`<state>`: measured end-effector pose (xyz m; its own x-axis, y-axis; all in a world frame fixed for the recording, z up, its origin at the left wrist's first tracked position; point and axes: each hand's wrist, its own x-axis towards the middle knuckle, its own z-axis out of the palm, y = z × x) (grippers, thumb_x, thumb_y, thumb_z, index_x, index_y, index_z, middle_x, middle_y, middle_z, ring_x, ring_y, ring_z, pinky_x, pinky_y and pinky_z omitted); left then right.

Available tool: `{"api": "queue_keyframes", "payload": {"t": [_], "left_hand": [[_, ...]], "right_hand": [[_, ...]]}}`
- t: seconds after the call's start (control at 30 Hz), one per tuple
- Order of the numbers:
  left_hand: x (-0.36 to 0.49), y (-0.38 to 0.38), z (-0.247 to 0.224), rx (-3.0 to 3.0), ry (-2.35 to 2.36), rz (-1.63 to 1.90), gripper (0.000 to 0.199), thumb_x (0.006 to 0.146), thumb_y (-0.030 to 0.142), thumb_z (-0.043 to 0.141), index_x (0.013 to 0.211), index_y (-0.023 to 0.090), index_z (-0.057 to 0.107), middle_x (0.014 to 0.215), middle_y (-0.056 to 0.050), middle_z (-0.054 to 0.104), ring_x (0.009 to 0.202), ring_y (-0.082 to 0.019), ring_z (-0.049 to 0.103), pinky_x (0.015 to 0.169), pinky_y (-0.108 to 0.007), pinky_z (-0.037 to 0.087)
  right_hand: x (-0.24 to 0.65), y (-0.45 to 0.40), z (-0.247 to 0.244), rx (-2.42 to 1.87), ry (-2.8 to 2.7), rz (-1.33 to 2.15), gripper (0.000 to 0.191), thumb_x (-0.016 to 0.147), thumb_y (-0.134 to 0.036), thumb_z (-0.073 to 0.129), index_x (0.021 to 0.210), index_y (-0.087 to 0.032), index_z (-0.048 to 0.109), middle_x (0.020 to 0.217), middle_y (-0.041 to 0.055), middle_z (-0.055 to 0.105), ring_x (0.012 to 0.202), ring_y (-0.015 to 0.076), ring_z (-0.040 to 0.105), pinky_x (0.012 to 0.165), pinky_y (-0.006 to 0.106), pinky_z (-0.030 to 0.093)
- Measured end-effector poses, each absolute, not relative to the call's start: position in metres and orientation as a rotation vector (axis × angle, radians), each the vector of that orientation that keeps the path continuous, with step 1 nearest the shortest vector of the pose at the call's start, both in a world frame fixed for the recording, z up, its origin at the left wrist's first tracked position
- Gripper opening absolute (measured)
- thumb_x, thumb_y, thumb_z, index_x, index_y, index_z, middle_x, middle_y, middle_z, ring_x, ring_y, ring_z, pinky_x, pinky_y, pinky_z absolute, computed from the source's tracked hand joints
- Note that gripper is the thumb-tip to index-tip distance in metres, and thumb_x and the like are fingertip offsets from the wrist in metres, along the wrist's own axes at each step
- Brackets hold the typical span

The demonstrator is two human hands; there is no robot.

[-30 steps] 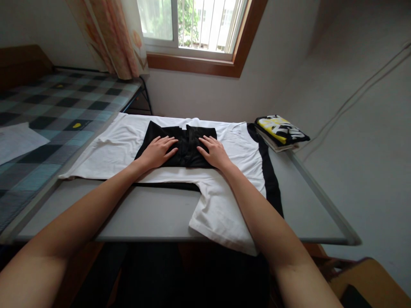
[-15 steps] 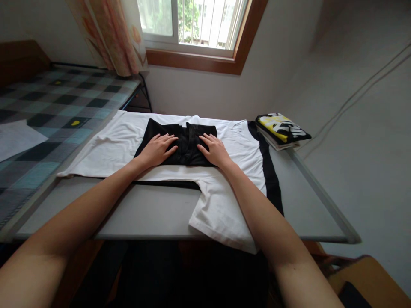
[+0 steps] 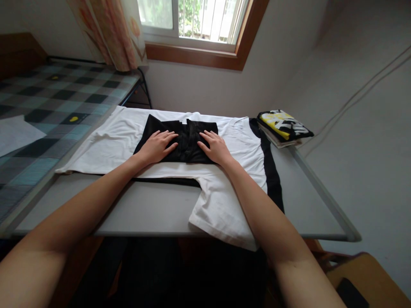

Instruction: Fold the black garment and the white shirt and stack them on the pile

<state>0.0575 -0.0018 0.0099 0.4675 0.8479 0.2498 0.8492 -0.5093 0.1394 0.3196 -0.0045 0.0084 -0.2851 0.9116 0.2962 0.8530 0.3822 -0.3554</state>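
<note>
We see the black garment [image 3: 186,147] folded, the white T-shirt [image 3: 107,147] beneath unfolded; our left hand [image 3: 156,146] and right hand [image 3: 215,146] rest atop the black, grips spread, holding nothing.

head | forward and down | close over tabletop [image 3: 154,205] | window [image 3: 157,15] at top

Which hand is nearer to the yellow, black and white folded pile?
Right. The right hand lies on the right part of the black cloth, left of the folded pile; the left hand lies on the cloth's left part, farther away.
</note>
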Motion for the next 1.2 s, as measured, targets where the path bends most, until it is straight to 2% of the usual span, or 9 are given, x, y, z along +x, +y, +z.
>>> {"api": "queue_keyframes", "payload": {"t": [0.27, 0.53, 1.2], "left_hand": [[0.0581, -0.0025, 0.0103, -2.682, -1.560, -0.463, 0.052, 0.103, 0.044, 0.037, 0.145, 0.019, 0.054, 0.153, -0.009, 0.054, 0.146, -0.025, 0.044, 0.124, -0.047, 0.026], [0.0585, -0.0029, 0.0106, -2.684, -1.564, -0.467, 0.052, 0.103, 0.045, 0.037, 0.144, 0.019, 0.054, 0.153, -0.009, 0.054, 0.146, -0.025, 0.044, 0.124, -0.046, 0.026], [0.0587, -0.0036, 0.0115, -2.687, -1.575, -0.461, 0.052, 0.102, 0.046, 0.036, 0.145, 0.022, 0.054, 0.154, -0.008, 0.053, 0.146, -0.025, 0.044, 0.124, -0.046, 0.026]], "right_hand": [[0.3200, -0.0034, 0.0072, -1.511, -2.198, 0.187, 0.050, 0.101, -0.041, 0.056, 0.146, -0.021, 0.058, 0.155, 0.0102, 0.052, 0.148, 0.0315, 0.040, 0.122, 0.051, 0.032], [0.3185, -0.0063, 0.0104, -1.530, -2.202, 0.176, 0.051, 0.100, -0.038, 0.056, 0.146, -0.017, 0.058, 0.155, 0.0116, 0.052, 0.148, 0.0317, 0.041, 0.122, 0.049, 0.032], [0.3200, -0.0043, 0.0083, -1.518, -2.198, 0.183, 0.050, 0.101, -0.040, 0.054, 0.147, -0.021, 0.058, 0.155, 0.0101, 0.052, 0.148, 0.0315, 0.040, 0.122, 0.052, 0.032]]}}
